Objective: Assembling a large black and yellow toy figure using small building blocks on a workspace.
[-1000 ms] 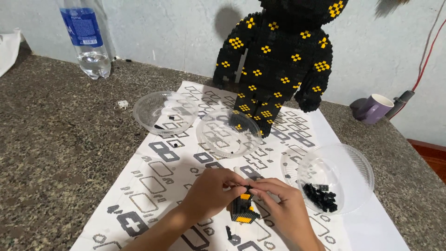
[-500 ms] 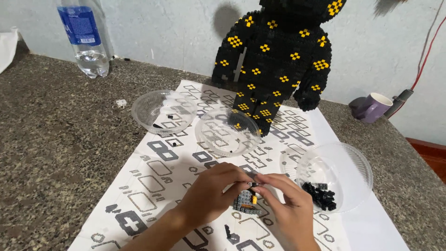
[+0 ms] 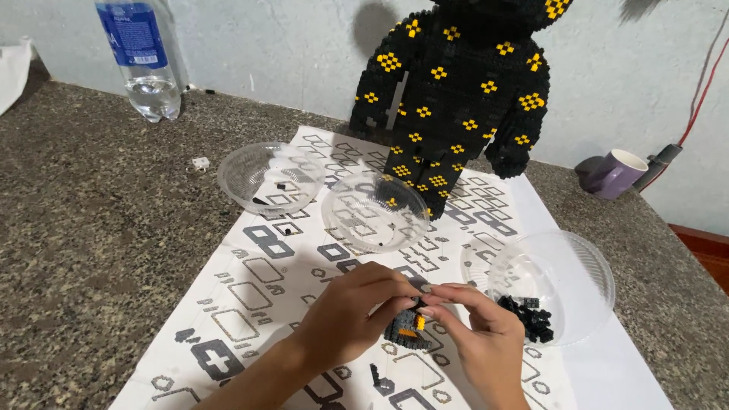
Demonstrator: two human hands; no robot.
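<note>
You are pinching a small black-and-orange brick assembly (image 3: 405, 328) between both hands: your left hand (image 3: 355, 313) is closing its fingers over the top, your right hand (image 3: 477, 339) is pressing thumb and forefinger against its side. You are holding it just above the printed instruction sheet (image 3: 250, 285), near a clear plastic bowl (image 3: 571, 267) of loose black bricks (image 3: 528, 316). The big black-and-yellow brick figure (image 3: 456, 99) is standing well beyond.

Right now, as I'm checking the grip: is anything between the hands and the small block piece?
Nothing visible: the left hand and right hand both pinch the black-and-orange block piece directly above the instruction sheet.
</note>
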